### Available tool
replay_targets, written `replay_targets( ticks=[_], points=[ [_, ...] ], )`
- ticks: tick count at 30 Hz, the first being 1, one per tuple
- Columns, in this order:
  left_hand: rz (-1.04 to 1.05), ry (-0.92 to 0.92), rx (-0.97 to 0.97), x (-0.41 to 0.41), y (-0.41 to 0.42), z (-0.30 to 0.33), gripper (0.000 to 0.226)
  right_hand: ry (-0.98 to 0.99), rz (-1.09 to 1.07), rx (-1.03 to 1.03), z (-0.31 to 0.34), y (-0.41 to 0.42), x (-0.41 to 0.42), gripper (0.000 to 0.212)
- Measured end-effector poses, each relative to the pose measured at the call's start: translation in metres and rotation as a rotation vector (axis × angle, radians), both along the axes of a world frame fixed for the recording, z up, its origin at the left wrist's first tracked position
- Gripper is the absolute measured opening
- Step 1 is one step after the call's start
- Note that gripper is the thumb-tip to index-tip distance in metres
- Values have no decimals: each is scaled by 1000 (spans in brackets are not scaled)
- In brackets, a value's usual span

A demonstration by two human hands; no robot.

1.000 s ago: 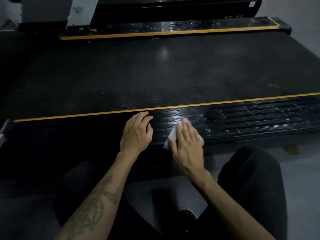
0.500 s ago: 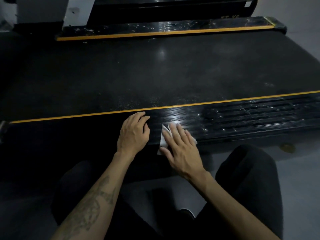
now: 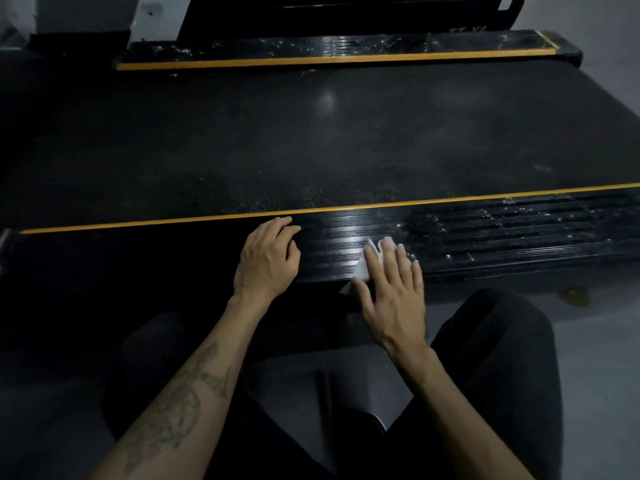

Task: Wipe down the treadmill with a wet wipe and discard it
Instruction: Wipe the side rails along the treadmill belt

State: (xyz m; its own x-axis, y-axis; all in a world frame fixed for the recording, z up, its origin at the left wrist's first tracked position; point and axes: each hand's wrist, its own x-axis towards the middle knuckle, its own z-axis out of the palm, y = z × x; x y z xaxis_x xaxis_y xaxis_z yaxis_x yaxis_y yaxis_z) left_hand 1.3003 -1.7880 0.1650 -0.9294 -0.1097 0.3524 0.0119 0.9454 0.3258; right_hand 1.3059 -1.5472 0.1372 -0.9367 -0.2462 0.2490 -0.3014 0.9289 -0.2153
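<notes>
A black treadmill lies across the view, its wide belt [image 3: 311, 143] between two ribbed side rails edged in yellow. On the near side rail [image 3: 502, 233] my right hand [image 3: 391, 292] lies flat with straight fingers, pressing a white wet wipe [image 3: 363, 266] onto the ribs; only the wipe's left edge shows past my fingers. My left hand [image 3: 266, 258] rests on the same rail just to the left, fingers loosely bent toward the yellow stripe, holding nothing. White specks dot the rail to the right of the wipe.
The far side rail [image 3: 346, 50] and the treadmill's upright base [image 3: 346, 12] lie at the top. My knees in dark trousers [image 3: 495, 358] are below, on a grey floor. A small brownish spot [image 3: 573, 294] sits on the floor at right.
My right hand slid the wipe left toward my left hand, then back to the right along the near rail. The left hand stayed in place.
</notes>
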Motion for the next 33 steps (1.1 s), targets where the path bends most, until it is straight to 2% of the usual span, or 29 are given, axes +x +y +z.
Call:
replay_targets(
  ticks=[2,6,7,8,11,13,16,19,24,26,29,31,33],
  points=[
    [0,11,-2,0,-1,0,32,-11,-74,-50,2,-17,5,69],
    [-1,22,-1,0,-1,-1,32,14,287,-7,5,-31,14,71],
    [0,17,-1,0,-1,-1,33,28,321,15,5,-24,10,70],
    [-2,13,1,0,-1,-1,33,45,293,22,3,-17,6,69],
    [-7,25,-3,1,-1,0,31,20,23,-66,2,-10,2,68],
    [-12,33,-10,0,-1,0,31,3,-48,-111,4,-25,8,71],
    [-65,41,-14,0,-3,-1,37,-15,150,-41,5,-39,18,71],
    [-141,23,-21,-1,-6,-3,35,21,342,69,4,-13,8,66],
    [-115,-44,2,-5,-5,-1,34,-17,2,-75,5,-5,4,70],
    [-106,-60,-6,-6,-2,3,30,-24,110,-85,6,-21,15,76],
    [-64,-94,-36,-12,9,12,24,-7,341,8,7,-15,14,73],
    [-6,-121,-32,-18,20,15,23,6,311,6,3,4,6,68],
    [19,-126,-8,-24,34,15,30,2,136,-83,2,19,2,67]
  ],
)
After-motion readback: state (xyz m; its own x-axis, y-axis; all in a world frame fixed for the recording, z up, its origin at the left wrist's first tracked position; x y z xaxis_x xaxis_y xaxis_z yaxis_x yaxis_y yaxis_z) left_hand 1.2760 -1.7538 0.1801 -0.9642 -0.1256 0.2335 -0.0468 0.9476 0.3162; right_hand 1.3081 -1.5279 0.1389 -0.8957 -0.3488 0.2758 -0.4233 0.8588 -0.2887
